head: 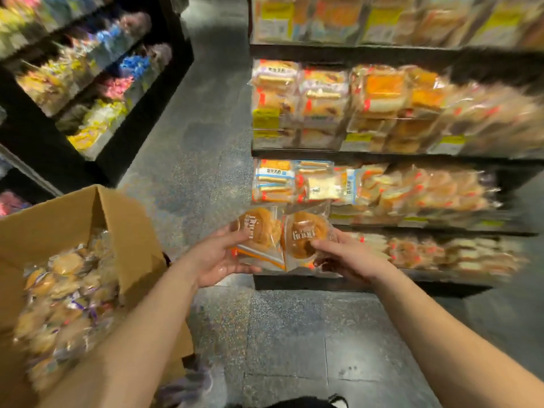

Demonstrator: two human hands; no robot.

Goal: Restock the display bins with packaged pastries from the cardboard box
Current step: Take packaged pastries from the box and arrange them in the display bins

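My left hand (216, 256) grips a clear-wrapped round brown pastry (259, 231) by its lower edge. My right hand (343, 254) holds a second packaged pastry (303, 237) of the same kind, fingers curled round its lower right side. The two packs are side by side, touching, in front of the low display bins (412, 251) of the right-hand shelf unit. The open cardboard box (73, 213) stands at my lower left, filled with several more wrapped pastries (64, 290).
The right shelf unit (382, 156) has several tiers stacked with packaged breads and cakes. Another black rack (97, 83) with colourful wrapped sweets stands at the upper left. A dark speckled floor aisle (206, 128) runs between them. The view is blurred towards the edges.
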